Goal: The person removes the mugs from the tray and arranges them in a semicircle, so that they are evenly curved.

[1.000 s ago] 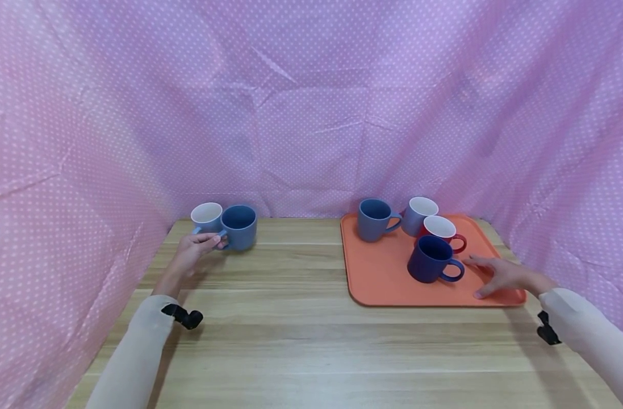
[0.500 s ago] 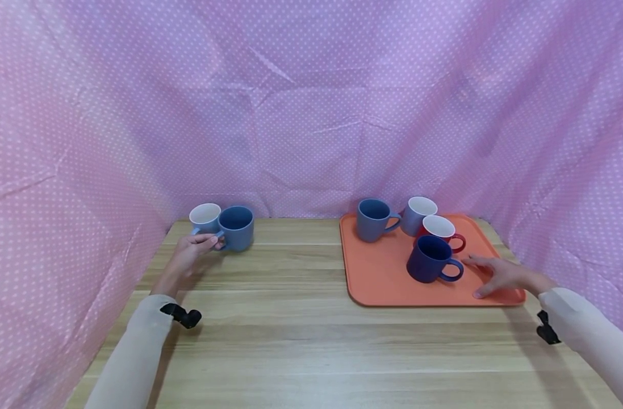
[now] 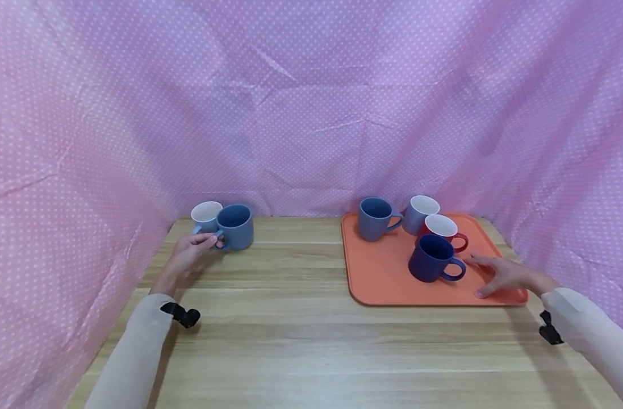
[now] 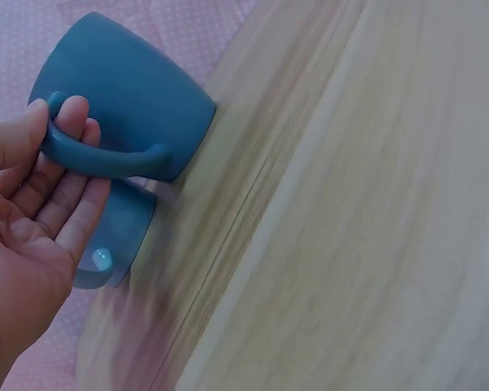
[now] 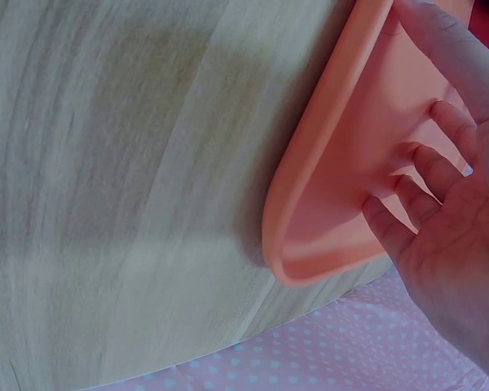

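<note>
At the back left of the table, my left hand (image 3: 190, 250) pinches the handle of a blue-grey mug (image 3: 238, 232) between thumb and fingertips. The mug stands upright, as the left wrist view also shows its handle (image 4: 106, 160) in the fingers. Close behind it on the left is a light blue mug (image 3: 205, 218) with a white inside, partly covered. On the right, my right hand (image 3: 502, 275) has its fingers spread over the right part of an orange tray (image 3: 383, 284). Its fingertips are near the handle of a dark blue mug (image 3: 427, 262), apart from it.
Also on the tray are a second blue-grey mug (image 3: 372, 222), a pale blue mug with a white inside (image 3: 415, 220), and a red mug (image 3: 448, 234) partly behind the dark blue one. Pink dotted cloth (image 3: 311, 125) hangs around the wooden table (image 3: 291, 341).
The blue-grey mug in my left hand has shifted slightly left, closer to the light blue mug. My right hand and the mugs on the tray have stayed in place.
</note>
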### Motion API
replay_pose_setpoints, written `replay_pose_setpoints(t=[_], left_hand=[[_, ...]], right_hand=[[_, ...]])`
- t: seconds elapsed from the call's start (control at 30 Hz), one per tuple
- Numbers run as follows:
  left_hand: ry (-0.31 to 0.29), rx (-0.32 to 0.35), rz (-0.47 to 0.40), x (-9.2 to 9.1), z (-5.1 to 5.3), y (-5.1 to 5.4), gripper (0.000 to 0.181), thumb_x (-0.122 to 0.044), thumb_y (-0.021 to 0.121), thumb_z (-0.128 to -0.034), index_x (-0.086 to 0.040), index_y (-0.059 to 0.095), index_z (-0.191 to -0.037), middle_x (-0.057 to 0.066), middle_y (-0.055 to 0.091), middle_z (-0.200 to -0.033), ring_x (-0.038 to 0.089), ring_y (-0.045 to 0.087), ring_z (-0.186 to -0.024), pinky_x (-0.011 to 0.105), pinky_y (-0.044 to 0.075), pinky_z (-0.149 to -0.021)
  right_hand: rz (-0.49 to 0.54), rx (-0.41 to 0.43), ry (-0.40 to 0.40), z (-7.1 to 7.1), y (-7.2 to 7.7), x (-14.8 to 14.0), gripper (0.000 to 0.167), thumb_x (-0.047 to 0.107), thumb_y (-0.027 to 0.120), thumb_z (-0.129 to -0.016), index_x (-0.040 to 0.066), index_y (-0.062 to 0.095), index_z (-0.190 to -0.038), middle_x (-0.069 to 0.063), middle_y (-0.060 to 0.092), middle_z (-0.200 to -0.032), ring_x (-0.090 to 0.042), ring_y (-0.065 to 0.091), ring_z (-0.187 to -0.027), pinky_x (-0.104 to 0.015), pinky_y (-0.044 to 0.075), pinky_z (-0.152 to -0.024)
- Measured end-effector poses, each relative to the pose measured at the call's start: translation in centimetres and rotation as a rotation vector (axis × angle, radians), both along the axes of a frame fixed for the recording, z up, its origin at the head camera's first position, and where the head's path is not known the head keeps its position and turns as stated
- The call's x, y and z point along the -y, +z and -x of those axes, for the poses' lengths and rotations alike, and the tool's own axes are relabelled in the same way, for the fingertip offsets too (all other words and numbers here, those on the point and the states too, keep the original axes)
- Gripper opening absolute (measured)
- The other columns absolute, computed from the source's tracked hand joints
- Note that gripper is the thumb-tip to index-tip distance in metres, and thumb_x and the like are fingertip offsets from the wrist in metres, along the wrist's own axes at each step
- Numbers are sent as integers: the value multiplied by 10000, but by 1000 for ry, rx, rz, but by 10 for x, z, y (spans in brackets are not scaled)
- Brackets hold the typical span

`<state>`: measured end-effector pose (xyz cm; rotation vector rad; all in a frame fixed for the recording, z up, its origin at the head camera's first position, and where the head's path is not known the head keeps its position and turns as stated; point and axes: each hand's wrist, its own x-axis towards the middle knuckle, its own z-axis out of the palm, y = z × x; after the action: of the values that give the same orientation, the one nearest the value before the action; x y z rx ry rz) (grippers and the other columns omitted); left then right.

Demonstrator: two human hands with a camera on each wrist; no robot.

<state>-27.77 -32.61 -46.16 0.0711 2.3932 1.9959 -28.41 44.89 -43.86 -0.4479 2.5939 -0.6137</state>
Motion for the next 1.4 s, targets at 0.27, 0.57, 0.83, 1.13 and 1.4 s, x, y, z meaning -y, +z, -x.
replay_pose_setpoints(t=[0.27,0.57,0.83,1.13,1.4], left_hand=[[19,-40,133,1,3,0,441,-290,621,-1029,98,657,-1234,-239,718,-880,-93,597,-985,93,489,-859],[14,-51,122,2,2,1,520,-288,666,-1001,144,611,-1284,-154,756,-927,-67,665,-949,235,588,-895],[32,-47,120,1,5,-1,443,-190,650,-1012,155,608,-1286,-96,779,-964,-64,671,-925,242,595,-874],[81,-88,177,-5,-1,3,468,-293,689,-988,95,668,-1249,-157,765,-934,-85,664,-910,147,564,-835],[190,-169,262,-11,-3,5,367,-218,722,-962,75,711,-1183,-192,747,-888,-119,620,-855,75,511,-757]], right_hand=[[5,5,0,-1,0,-1,953,285,882,-786,-61,378,-1517,-450,198,-1551,-693,177,-1379,-838,202,-1036],[-7,3,-6,0,-3,-4,955,295,888,-778,-55,388,-1512,-451,195,-1550,-689,176,-1381,-839,184,-1041],[-34,-11,-5,1,0,-5,973,344,885,-774,-44,390,-1516,-451,204,-1549,-690,192,-1373,-849,187,-1030],[-26,0,-10,2,0,-4,979,341,889,-770,-46,390,-1518,-451,195,-1552,-690,182,-1376,-850,177,-1031],[-27,1,-14,3,-3,-2,983,351,889,-768,-34,390,-1522,-435,198,-1563,-681,169,-1390,-844,165,-1047]])
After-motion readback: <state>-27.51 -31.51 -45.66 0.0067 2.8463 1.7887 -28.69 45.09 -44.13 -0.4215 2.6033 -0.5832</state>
